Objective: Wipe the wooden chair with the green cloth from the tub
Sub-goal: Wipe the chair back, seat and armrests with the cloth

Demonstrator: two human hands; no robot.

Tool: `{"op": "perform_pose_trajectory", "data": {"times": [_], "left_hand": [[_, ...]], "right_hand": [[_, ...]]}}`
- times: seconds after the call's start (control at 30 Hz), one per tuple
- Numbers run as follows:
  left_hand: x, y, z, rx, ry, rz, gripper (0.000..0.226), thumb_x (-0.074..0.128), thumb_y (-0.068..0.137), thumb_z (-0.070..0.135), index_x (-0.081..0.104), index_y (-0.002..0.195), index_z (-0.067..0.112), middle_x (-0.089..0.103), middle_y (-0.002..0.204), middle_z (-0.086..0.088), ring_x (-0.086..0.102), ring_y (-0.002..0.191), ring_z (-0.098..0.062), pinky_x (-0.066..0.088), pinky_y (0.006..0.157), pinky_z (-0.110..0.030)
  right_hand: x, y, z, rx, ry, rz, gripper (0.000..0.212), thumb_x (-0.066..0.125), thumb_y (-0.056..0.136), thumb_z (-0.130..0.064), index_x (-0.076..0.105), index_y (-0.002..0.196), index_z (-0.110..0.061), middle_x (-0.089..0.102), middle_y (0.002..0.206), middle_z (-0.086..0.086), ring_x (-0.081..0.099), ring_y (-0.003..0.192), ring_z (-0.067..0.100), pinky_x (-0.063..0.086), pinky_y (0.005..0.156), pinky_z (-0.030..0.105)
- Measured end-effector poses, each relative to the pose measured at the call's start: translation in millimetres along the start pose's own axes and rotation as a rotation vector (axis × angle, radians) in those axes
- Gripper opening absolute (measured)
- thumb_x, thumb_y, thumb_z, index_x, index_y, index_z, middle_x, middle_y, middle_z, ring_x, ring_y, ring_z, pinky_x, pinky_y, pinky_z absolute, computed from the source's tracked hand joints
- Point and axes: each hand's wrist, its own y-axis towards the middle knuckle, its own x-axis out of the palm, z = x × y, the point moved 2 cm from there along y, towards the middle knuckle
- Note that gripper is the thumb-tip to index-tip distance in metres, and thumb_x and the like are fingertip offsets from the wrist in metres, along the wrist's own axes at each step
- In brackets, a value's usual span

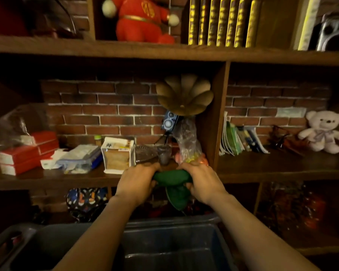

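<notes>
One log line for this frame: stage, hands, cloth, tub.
stage: wringing | left hand: gripping cloth | right hand: gripping cloth | tub: below cloth | chair: unseen

Wooden shelf (47, 179): red boxes (25, 153), paper bag (117, 155), books (241, 139), teddy bear (324, 132).

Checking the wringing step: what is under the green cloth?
Below the green cloth, gripped by the left hand and right hand, sits the grey tub. Forearms cover much of its inside; any water is unclear.

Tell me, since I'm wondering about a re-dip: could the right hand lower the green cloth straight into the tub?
Probably yes: the right hand and left hand grip the green cloth above the open tub, nothing between.
</notes>
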Motion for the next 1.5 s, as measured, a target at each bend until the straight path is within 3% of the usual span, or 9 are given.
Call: {"op": "perform_pose_trajectory", "data": {"times": [0.17, 0.37, 0.6, 0.7, 1.0, 1.27, 1.4, 1.5], "left_hand": [[-39.6, 11.5, -3.9, 0.039, 0.006, 0.099, 0.030, 0.065, 0.088, 0.027, 0.052, 0.114, 0.033, 0.066, 0.112, 0.000, 0.063, 0.099, -0.030, 0.050, 0.076, -0.040], [-68.2, 28.2, 3.7, 0.112, -0.014, 0.159, 0.034, 0.067, 0.085, 0.028, 0.051, 0.113, 0.039, 0.066, 0.114, 0.005, 0.063, 0.102, -0.029, 0.052, 0.080, -0.044], [-70.9, 58.3, 69.7, 0.277, -0.084, 0.186, 0.034, 0.068, 0.082, 0.029, 0.052, 0.110, 0.039, 0.064, 0.108, 0.006, 0.063, 0.100, -0.028, 0.051, 0.075, -0.041], [-65.6, 68.3, 123.8, 0.371, -0.136, 0.197, 0.034, 0.069, 0.081, 0.030, 0.053, 0.110, 0.039, 0.064, 0.107, 0.008, 0.064, 0.099, -0.028, 0.052, 0.075, -0.043], [-50.4, 68.2, 342.2, 0.674, -0.327, 0.173, 0.034, 0.069, 0.084, 0.026, 0.055, 0.112, 0.040, 0.065, 0.110, 0.008, 0.063, 0.102, -0.025, 0.052, 0.079, -0.040], [-57.5, 25.5, 551.0, 0.922, -0.493, 0.154, 0.035, 0.070, 0.083, 0.027, 0.055, 0.111, 0.041, 0.065, 0.106, 0.011, 0.064, 0.099, -0.026, 0.052, 0.075, -0.041], [-62.5, -5.7, 638.5, 1.030, -0.572, 0.140, 0.036, 0.070, 0.083, 0.025, 0.057, 0.113, 0.040, 0.066, 0.108, 0.009, 0.064, 0.099, -0.027, 0.051, 0.075, -0.041], [-63.1, -26.1, 693.2, 1.082, -0.587, 0.143, 0.035, 0.069, 0.083, 0.026, 0.057, 0.113, 0.040, 0.066, 0.109, 0.009, 0.064, 0.099, -0.027, 0.052, 0.074, -0.041]], "right_hand": [[-35.3, 15.3, -18.2, -0.016, -0.032, 0.064, 0.053, 0.071, 0.078, -0.013, 0.054, 0.121, -0.038, 0.062, 0.120, -0.002, 0.061, 0.110, 0.030, 0.052, 0.087, 0.047], [-68.4, 17.9, -19.1, 0.007, -0.064, 0.123, 0.050, 0.070, 0.080, -0.013, 0.055, 0.120, -0.039, 0.060, 0.118, -0.002, 0.061, 0.107, 0.033, 0.051, 0.087, 0.047], [-112.5, -19.7, 21.3, 0.134, -0.178, 0.190, 0.052, 0.072, 0.076, -0.013, 0.056, 0.121, -0.034, 0.063, 0.118, 0.002, 0.061, 0.108, 0.034, 0.052, 0.085, 0.045], [-138.9, -57.2, 53.2, 0.234, -0.267, 0.225, 0.054, 0.073, 0.076, -0.014, 0.056, 0.123, -0.034, 0.063, 0.121, 0.001, 0.061, 0.109, 0.033, 0.049, 0.083, 0.041], [-239.4, -219.4, 153.9, 0.561, -0.441, 0.254, 0.054, 0.072, 0.075, -0.017, 0.053, 0.121, -0.038, 0.060, 0.113, -0.001, 0.063, 0.102, 0.036, 0.054, 0.080, 0.048], [-337.8, -388.4, 225.8, 0.811, -0.576, 0.326, 0.046, 0.070, 0.083, -0.019, 0.056, 0.124, -0.033, 0.063, 0.115, 0.001, 0.061, 0.102, 0.032, 0.047, 0.075, 0.038], [-377.2, -464.1, 243.7, 0.911, -0.627, 0.329, 0.046, 0.070, 0.083, -0.021, 0.055, 0.124, -0.036, 0.063, 0.117, 0.000, 0.063, 0.101, 0.031, 0.055, 0.079, 0.047], [-397.5, -512.5, 252.3, 0.964, -0.659, 0.342, 0.047, 0.072, 0.081, -0.022, 0.057, 0.122, -0.037, 0.065, 0.118, -0.001, 0.065, 0.100, 0.030, 0.055, 0.078, 0.042]]}}
